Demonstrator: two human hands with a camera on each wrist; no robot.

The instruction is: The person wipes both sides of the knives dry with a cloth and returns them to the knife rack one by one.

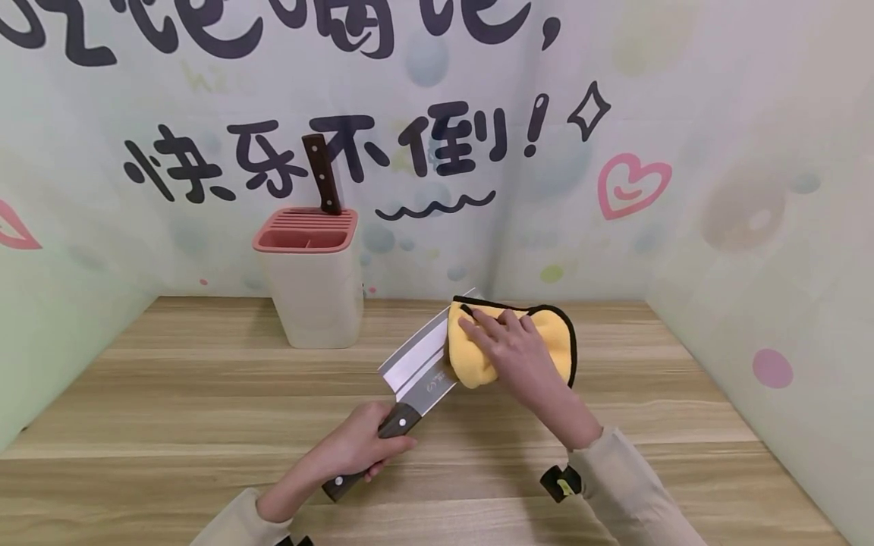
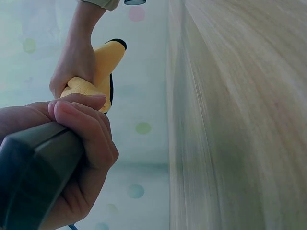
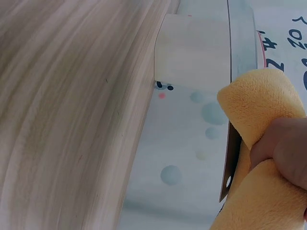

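**Wide silver-bladed cleaver with a dark riveted handle [image 1: 423, 364], aslant from near left to far right**

Raised above a pale striped wooden counter [image 1: 205, 425], with handle end toward the wearer and tip pointing away to the right. Wrapped round the handle: the left hand [image 1: 358, 444], lower and nearer. Gripping a soft yellow cloth with black trim [image 1: 471, 364]: the right hand [image 1: 522, 360], farther forward, nearest the tip. Folded over the far stretch of blade, with just a thin sliver of metal visible beyond. Key relation, by judgement: cutting edge apparently toward the far left, right forearm on the opposite, spine side. Behind and to the left, apart from both hands: a white knife holder with a pink slotted top [image 1: 314, 303], with a brown-handled knife [image 1: 322, 174] upright in it.
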